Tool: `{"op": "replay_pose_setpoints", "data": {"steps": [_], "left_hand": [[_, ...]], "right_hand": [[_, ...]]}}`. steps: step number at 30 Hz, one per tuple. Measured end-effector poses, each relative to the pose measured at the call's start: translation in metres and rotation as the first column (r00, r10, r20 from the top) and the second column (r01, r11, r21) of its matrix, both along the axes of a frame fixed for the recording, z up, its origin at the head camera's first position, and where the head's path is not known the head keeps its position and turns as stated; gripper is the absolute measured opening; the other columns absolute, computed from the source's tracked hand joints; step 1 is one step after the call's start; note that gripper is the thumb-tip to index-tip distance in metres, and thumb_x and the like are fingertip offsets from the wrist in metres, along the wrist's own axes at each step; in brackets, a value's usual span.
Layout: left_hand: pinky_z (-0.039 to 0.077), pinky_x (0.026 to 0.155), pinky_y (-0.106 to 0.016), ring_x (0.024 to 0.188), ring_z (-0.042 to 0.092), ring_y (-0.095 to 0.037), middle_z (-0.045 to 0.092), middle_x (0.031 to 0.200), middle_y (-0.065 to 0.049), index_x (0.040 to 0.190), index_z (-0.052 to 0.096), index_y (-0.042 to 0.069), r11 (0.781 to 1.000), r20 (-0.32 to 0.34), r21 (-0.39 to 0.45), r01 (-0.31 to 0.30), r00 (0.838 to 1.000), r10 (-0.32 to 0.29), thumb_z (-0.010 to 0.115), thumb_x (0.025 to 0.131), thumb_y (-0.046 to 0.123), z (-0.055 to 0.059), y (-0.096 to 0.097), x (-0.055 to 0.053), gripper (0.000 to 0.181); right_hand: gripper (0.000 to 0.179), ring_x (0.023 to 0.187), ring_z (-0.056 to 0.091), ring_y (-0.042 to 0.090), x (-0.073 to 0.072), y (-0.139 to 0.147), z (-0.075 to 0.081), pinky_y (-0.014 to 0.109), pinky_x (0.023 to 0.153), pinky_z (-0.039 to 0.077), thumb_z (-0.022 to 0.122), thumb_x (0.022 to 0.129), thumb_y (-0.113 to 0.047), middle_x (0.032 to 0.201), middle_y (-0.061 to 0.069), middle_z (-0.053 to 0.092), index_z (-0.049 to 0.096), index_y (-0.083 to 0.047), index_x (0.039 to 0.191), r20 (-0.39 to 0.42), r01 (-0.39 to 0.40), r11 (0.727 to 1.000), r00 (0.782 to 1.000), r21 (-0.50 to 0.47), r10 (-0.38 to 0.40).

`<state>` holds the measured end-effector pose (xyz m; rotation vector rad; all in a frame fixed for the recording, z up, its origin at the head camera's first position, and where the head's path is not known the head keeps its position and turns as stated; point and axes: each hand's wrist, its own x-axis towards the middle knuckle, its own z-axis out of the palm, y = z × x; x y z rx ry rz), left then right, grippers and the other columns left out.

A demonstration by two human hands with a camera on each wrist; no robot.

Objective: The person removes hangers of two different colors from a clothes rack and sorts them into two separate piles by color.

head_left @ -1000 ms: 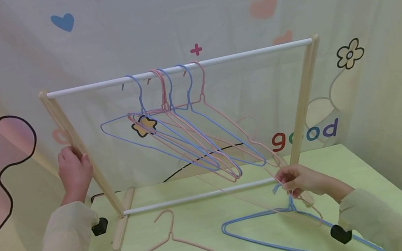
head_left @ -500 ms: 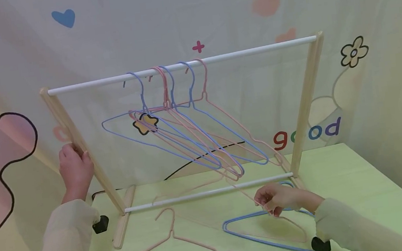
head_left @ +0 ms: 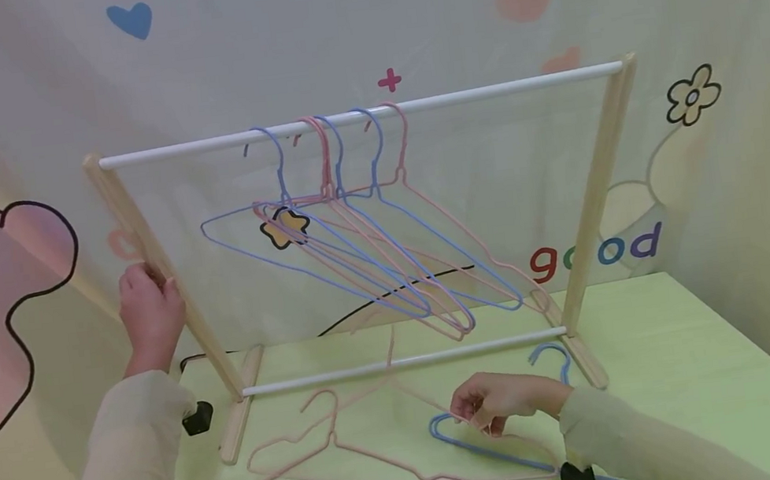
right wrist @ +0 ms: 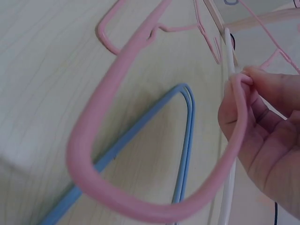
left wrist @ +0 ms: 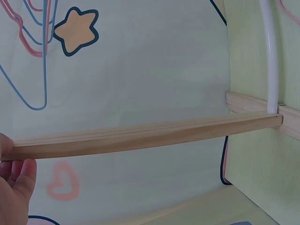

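Note:
My left hand (head_left: 153, 310) grips the left wooden post (head_left: 133, 221) of a small clothes rack, fingers curled round it. In the left wrist view only part of that hand (left wrist: 16, 187) shows at the post's edge. My right hand (head_left: 510, 398) pinches a pink clothes hanger (right wrist: 79, 150) near the notch of one shoulder. This hanger is held above the table, hook up, in front of the rack's lower bar. A second pink hanger (head_left: 333, 414) lies on the table to its left, partly overlapped in view. Blue hangers (right wrist: 187, 117) lie stacked below my right hand.
Several pink and blue hangers (head_left: 377, 173) hang from the white top bar (head_left: 503, 90), left of its right end. The lower bar (head_left: 413, 361) joins the two wooden feet (head_left: 588, 363). A patterned curtain stands behind the light green table (head_left: 693, 379).
My right hand has carried the pink hanger left and slightly down, away from the right post and the blue hangers' hooks. My left hand stays on the post. The head view has tilted slightly.

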<state>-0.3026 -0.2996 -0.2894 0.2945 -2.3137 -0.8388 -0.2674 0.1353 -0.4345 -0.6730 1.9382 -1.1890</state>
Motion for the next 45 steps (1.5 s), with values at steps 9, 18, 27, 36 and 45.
{"op": "replay_pose_setpoints", "data": {"steps": [9,18,27,36,45], "left_hand": [[0.035,0.086,-0.05,0.098,0.041,-0.041,0.04,0.11,-0.026,0.115,0.036,-0.006,1.0,-0.003,-0.001,-0.001,1.0,0.001,0.042,0.09,0.012,0.004,0.004,-0.001,0.032],[0.035,0.086,-0.05,0.098,0.041,-0.041,0.04,0.11,-0.026,0.115,0.036,-0.006,1.0,0.005,-0.005,-0.007,1.0,0.007,0.042,0.09,0.013,0.005,0.005,-0.005,0.032],[0.035,0.086,-0.05,0.099,0.041,-0.041,0.04,0.109,-0.026,0.115,0.035,-0.006,1.0,0.001,-0.008,-0.012,1.0,0.012,0.042,0.09,0.012,0.005,0.005,-0.003,0.032],[0.035,0.087,-0.049,0.099,0.041,-0.04,0.04,0.109,-0.025,0.115,0.036,-0.006,1.0,0.007,0.006,-0.009,1.0,0.009,0.042,0.09,0.013,0.004,0.003,-0.003,0.032],[0.036,0.086,-0.049,0.098,0.041,-0.04,0.04,0.109,-0.025,0.116,0.035,-0.006,1.0,0.017,0.007,-0.014,1.0,0.014,0.041,0.09,0.012,0.003,0.002,-0.001,0.032]], "right_hand": [[0.016,0.047,0.043,0.012,0.0,-0.029,-0.005,0.023,0.043,0.037,0.045,0.079,0.012,0.064,0.0,0.043,0.048,0.016,0.095,0.02,-0.067,0.998,0.998,0.023,0.066],[0.015,0.045,0.04,0.012,-0.004,-0.057,-0.013,0.023,0.041,0.033,0.043,0.079,0.013,0.061,-0.001,0.041,0.043,0.019,0.093,0.06,-0.136,0.991,0.989,-0.019,0.137],[0.013,0.046,0.04,0.01,0.0,-0.077,-0.023,0.02,0.041,0.033,0.044,0.077,0.014,0.062,-0.002,0.041,0.046,0.017,0.09,0.047,-0.108,0.994,0.993,-0.023,0.109],[0.015,0.046,0.045,0.008,0.004,-0.089,-0.036,0.017,0.042,0.038,0.047,0.079,0.012,0.061,-0.001,0.048,0.051,0.014,0.093,0.078,-0.091,0.996,0.993,-0.013,0.092],[0.014,0.045,0.047,0.008,0.009,-0.095,-0.041,0.015,0.041,0.039,0.05,0.077,0.013,0.06,0.0,0.05,0.056,0.012,0.09,0.054,-0.015,1.0,0.998,0.021,0.014]]}}
